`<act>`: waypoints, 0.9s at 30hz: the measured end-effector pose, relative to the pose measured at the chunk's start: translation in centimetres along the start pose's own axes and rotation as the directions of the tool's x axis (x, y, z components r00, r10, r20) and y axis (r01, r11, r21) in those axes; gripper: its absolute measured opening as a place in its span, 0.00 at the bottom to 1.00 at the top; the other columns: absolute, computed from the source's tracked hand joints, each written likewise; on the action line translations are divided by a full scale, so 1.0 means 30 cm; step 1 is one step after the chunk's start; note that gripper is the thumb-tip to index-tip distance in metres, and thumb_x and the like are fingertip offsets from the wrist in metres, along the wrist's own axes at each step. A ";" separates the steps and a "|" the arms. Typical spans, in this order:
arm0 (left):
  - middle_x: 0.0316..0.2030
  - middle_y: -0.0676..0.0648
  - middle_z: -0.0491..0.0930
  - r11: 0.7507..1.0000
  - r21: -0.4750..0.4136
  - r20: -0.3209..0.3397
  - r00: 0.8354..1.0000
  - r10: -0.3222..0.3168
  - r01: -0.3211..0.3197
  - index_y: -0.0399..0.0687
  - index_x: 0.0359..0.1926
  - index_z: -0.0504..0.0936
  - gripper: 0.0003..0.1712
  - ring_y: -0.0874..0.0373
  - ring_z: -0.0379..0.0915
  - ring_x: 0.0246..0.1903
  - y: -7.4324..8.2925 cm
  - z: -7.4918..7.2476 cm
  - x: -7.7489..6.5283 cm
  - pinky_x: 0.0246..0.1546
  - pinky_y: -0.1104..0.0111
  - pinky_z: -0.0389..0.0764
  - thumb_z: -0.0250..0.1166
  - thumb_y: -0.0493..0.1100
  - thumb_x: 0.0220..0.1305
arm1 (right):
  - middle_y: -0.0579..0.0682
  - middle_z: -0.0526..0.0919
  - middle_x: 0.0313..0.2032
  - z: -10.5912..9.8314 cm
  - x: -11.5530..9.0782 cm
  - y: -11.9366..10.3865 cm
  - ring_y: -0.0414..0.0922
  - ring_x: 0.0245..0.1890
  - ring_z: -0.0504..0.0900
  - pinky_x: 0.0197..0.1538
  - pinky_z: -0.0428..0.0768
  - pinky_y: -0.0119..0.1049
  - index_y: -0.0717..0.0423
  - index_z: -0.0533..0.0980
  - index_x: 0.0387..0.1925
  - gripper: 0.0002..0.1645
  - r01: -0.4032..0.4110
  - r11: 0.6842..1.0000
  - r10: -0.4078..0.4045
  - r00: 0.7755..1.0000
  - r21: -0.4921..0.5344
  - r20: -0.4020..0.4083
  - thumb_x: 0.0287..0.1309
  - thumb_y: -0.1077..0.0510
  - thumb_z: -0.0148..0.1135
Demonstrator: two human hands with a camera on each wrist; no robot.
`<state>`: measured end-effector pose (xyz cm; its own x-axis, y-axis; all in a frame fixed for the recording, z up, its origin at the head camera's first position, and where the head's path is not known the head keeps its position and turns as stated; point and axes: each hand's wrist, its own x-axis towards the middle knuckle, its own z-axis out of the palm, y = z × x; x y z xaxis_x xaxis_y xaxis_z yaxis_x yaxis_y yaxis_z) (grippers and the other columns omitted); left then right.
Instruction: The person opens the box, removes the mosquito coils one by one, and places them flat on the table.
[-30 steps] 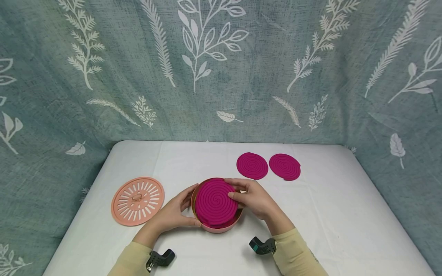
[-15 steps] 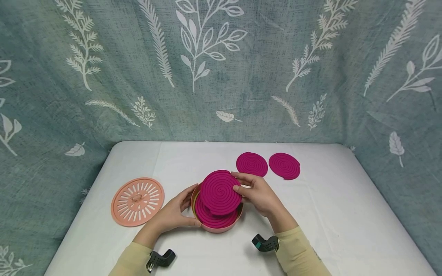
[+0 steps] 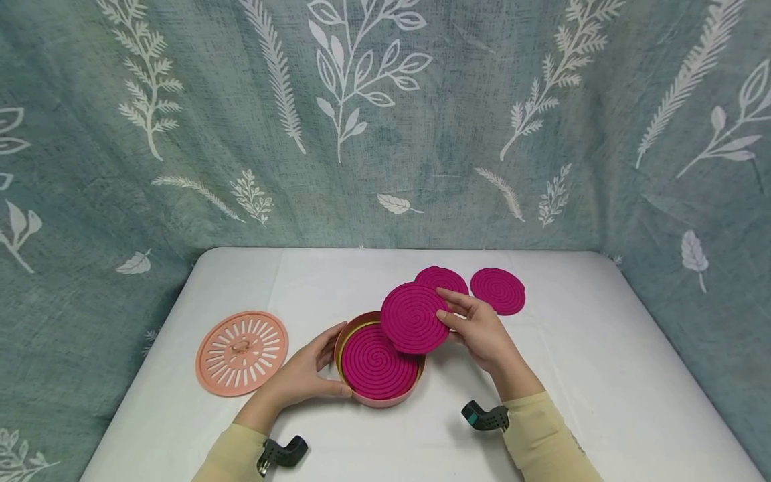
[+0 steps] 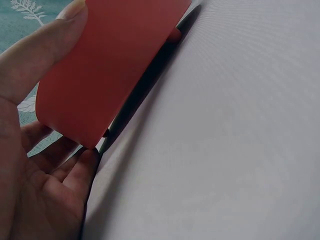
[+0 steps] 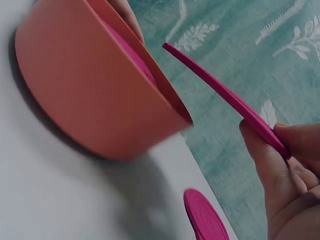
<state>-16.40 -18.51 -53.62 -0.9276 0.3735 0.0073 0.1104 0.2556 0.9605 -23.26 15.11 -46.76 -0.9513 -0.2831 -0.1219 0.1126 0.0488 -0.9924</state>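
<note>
A magenta spiral mosquito coil (image 3: 414, 320) is pinched at its right edge by my right hand (image 3: 484, 338), raised over the right rim of a round salmon-pink box (image 3: 381, 404). The right wrist view shows this held coil (image 5: 225, 95) edge-on, thumb on one face and fingers on the other, apart from the box wall (image 5: 90, 95). Inside the box lies another magenta coil (image 3: 370, 368), with a yellowish ring showing around it. My left hand (image 3: 310, 371) grips the box's left side between thumb and fingers; the left wrist view shows the thumb on its smooth wall (image 4: 100, 75).
To the left, a slotted salmon-pink lid (image 3: 212, 328) with a small central loop lies flat on the white table (image 3: 602, 375). Behind the right hand are two more coils, one (image 3: 442, 276) partly covered by the held coil, the other (image 3: 500, 291) farther right. A patterned green curtain (image 3: 361, 221) hangs behind.
My right hand has lifted the top coil out of the box and carried it up and to the right, uncovering the coil beneath. The left hand stays on the box.
</note>
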 end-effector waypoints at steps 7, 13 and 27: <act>0.72 0.54 0.59 1.000 0.007 -0.008 1.000 -0.004 0.004 0.63 0.76 0.55 0.68 0.60 0.54 0.71 0.001 0.000 -0.001 0.68 0.73 0.61 0.86 0.49 0.36 | 0.59 0.75 0.55 -0.091 0.011 0.019 0.37 0.34 0.82 0.38 0.88 0.33 0.53 0.68 0.70 0.32 0.020 1.000 -0.019 0.998 0.019 -0.066 0.66 0.60 0.63; 0.72 0.54 0.59 1.000 0.001 -0.006 1.000 -0.007 0.007 0.64 0.76 0.55 0.67 0.60 0.54 0.71 0.000 -0.001 -0.002 0.68 0.73 0.61 0.86 0.48 0.37 | 0.55 0.76 0.54 -0.156 0.015 0.039 0.37 0.40 0.83 0.40 0.87 0.32 0.56 0.64 0.72 0.35 0.017 0.999 -0.013 0.994 0.036 -0.105 0.67 0.61 0.62; 0.72 0.56 0.59 1.000 0.026 -0.005 1.000 -0.008 0.008 0.63 0.77 0.54 0.69 0.62 0.54 0.71 -0.003 0.001 0.001 0.68 0.74 0.62 0.86 0.52 0.36 | 0.51 0.77 0.50 -0.249 0.004 0.048 0.36 0.39 0.82 0.40 0.87 0.31 0.56 0.61 0.73 0.37 0.010 0.996 0.005 0.985 0.086 -0.173 0.67 0.60 0.62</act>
<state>-16.43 -18.49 -53.71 -0.9303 0.3668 0.0015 0.1126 0.2818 0.9528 -25.35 22.28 -48.09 -0.9860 -0.1131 -0.1227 0.1275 -0.0362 -0.9912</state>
